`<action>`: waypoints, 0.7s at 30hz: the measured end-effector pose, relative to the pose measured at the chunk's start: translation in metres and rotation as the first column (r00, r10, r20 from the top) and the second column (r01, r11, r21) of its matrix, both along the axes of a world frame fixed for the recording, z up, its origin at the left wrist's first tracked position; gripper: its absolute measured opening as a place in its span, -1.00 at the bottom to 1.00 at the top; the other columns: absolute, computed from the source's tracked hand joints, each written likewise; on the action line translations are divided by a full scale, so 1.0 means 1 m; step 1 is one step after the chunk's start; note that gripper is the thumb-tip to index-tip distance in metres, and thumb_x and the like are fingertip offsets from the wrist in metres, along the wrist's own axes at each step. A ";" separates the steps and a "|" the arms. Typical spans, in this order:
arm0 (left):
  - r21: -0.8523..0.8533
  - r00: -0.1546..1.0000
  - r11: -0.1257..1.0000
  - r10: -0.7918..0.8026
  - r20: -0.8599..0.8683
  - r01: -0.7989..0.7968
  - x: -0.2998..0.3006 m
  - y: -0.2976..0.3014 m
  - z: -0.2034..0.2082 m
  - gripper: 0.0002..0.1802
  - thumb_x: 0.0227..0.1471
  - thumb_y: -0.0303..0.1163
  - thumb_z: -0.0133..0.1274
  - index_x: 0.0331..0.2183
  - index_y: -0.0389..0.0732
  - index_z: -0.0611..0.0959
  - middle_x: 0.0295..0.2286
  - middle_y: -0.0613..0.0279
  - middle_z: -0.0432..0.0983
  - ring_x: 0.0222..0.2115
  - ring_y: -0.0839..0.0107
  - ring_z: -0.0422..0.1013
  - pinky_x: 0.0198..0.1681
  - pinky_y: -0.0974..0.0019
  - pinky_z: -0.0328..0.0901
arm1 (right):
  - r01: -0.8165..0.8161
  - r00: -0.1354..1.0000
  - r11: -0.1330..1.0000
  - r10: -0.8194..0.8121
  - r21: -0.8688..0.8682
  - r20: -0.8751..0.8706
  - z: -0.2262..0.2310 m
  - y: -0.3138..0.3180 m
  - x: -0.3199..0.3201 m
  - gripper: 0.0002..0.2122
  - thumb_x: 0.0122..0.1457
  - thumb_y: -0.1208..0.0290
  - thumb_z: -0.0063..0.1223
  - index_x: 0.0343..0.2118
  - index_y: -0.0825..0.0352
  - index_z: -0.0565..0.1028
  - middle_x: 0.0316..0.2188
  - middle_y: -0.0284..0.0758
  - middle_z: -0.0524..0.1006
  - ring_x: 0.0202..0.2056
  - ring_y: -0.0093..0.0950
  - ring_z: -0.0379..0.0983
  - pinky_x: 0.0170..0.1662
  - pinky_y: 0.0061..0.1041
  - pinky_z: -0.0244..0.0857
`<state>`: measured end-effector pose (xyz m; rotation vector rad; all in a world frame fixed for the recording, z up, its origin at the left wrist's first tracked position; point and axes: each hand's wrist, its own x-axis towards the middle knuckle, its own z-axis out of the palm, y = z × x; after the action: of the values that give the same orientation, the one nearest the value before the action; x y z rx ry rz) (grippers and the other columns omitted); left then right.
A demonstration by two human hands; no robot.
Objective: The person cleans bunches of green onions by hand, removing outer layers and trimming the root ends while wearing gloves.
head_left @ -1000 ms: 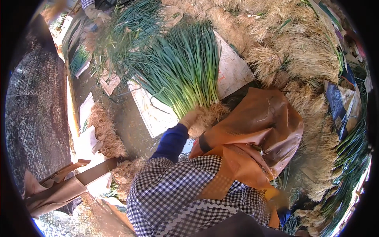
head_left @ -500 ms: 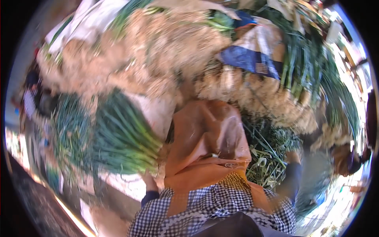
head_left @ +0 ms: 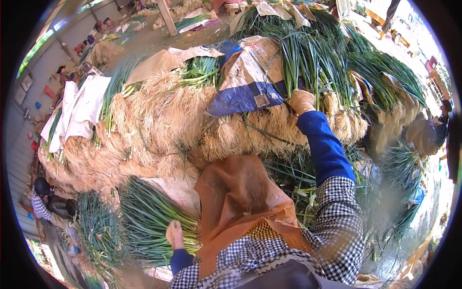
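Note:
My left hand [head_left: 175, 234] lies on the pale stalk ends of a fanned bunch of green onions [head_left: 153, 216], left of my lap, its fingers stretched over the stalks. My right arm reaches forward to the heaped pile. There my right hand [head_left: 302, 101] is closed round the lower stalks of some green onions [head_left: 293, 67], just right of a blue and white woven sheet [head_left: 252, 79]. Their leaves point away from me. Long tan roots [head_left: 274, 126] hang toward me below that hand. Its fingertips are partly hidden among the stalks.
An orange-brown apron [head_left: 240, 188] covers my lap. Loose green leaves [head_left: 288, 171] lie right of it. More green onions [head_left: 98, 231] lie at far left, near a person in a dark cap [head_left: 43, 188]. White cloth [head_left: 86, 106] covers the pile's left end; a post [head_left: 167, 18] stands behind.
My right hand has gone from beside my lap to the stalks on the far pile. My left hand has shifted onto the bunch. The view has tilted up, showing more background.

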<state>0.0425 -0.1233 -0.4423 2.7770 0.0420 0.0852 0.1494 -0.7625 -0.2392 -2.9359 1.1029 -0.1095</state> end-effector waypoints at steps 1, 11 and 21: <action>-0.065 0.993 0.995 -0.070 0.091 0.076 0.019 -0.016 0.006 -0.65 0.03 -0.15 -0.10 -0.28 -0.19 0.59 -0.40 -0.05 0.52 -0.36 0.01 0.43 -0.27 0.13 0.30 | -0.039 0.999 0.999 0.039 -0.030 0.014 -0.008 0.003 0.007 -0.74 0.02 0.25 -0.06 -0.35 0.28 0.57 -0.35 -0.18 0.56 -0.24 -0.28 0.51 -0.22 -0.33 0.37; -0.993 0.690 -0.060 -0.715 0.113 0.100 0.047 -0.319 0.149 -0.54 0.17 -0.18 -0.18 0.00 -0.28 0.35 -0.06 0.11 0.33 -0.05 0.32 0.29 -0.03 0.30 0.25 | -0.376 0.803 0.298 -0.367 0.877 0.469 -0.011 0.067 -0.078 -0.84 0.05 0.37 0.06 -0.33 0.30 0.49 -0.52 -0.37 0.50 -0.51 -0.56 0.41 -0.50 -0.58 0.30; -0.835 0.558 -0.076 -0.776 -0.294 -0.544 -0.012 -0.382 0.065 -0.84 0.15 -0.37 -0.12 -0.35 -0.24 0.50 -0.66 0.36 0.34 -0.70 0.57 0.26 -0.67 0.56 0.16 | -0.310 0.845 0.920 0.153 0.238 0.512 -0.089 0.114 -0.124 -0.73 0.09 0.15 -0.01 -0.54 0.26 0.44 -0.64 -0.15 0.47 -0.55 -0.21 0.44 -0.48 -0.29 0.30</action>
<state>0.0305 -0.5049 -0.3773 0.8166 -0.0024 -0.9956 0.0256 -0.6480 -0.3284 -2.5174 0.6118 -0.5778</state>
